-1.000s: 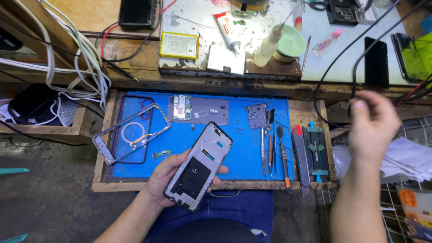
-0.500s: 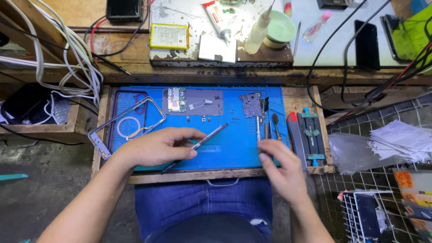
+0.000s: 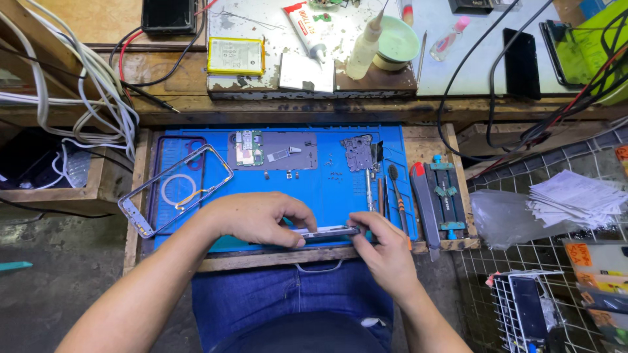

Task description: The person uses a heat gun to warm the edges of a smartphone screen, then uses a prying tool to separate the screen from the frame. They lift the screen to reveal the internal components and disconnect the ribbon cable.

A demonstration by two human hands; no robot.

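A dark smartphone [image 3: 327, 232] is held edge-on over the front edge of the blue work mat [image 3: 327, 189]. My left hand [image 3: 258, 219] covers and grips its left part from above. My right hand [image 3: 386, 245] pinches its right end with thumb and fingers. Most of the phone is hidden under my left hand. On the mat lie a small green circuit board [image 3: 247, 147] on a grey plate, a dark metal part [image 3: 358, 152] and several tiny screws.
A phone frame [image 3: 176, 189] with a white ring lies at the mat's left edge. Screwdrivers, tweezers [image 3: 396, 189] and a clamp jig [image 3: 445, 196] lie right of the mat. Behind are a yellow battery [image 3: 235, 55], glue tube, green bowl [image 3: 396, 42] and cables [image 3: 98, 91].
My right hand came down from the upper right to the phone. The phone went from face-up in my left hand to edge-on between both hands at the mat's front edge.
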